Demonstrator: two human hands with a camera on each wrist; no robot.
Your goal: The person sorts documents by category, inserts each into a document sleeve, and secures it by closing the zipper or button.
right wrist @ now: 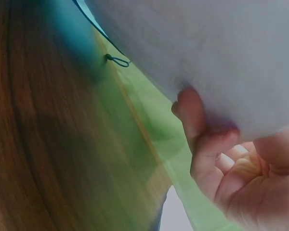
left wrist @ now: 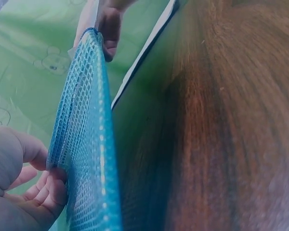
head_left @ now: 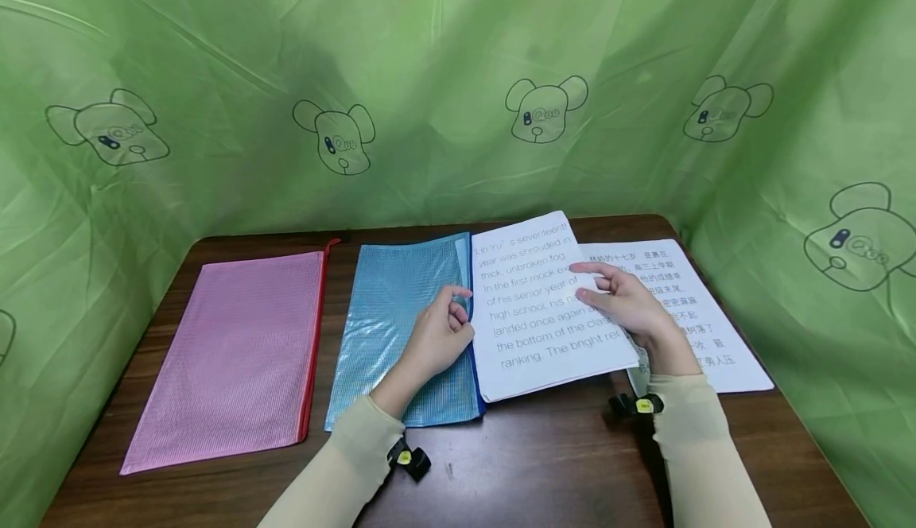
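A blue mesh zip pouch [head_left: 390, 305] lies at the middle of the dark wooden table [head_left: 544, 456]. My left hand [head_left: 454, 309] pinches its right, open edge and lifts the top layer; the left wrist view shows the mesh [left wrist: 86, 144] raised beside my curled fingers [left wrist: 43, 192]. My right hand [head_left: 597, 285] holds a white sheet with English print [head_left: 529, 305], fingers on top and thumb underneath. The sheet's left edge meets the pouch's opening. In the right wrist view the sheet [right wrist: 221, 48] rests over my thumb [right wrist: 197, 120].
A pink mesh pouch [head_left: 236, 353] with a red zip lies flat at the left. A second sheet with Chinese print [head_left: 704, 329] sits at the right, partly under the held one. Green cloth [head_left: 444, 75] walls the table on three sides.
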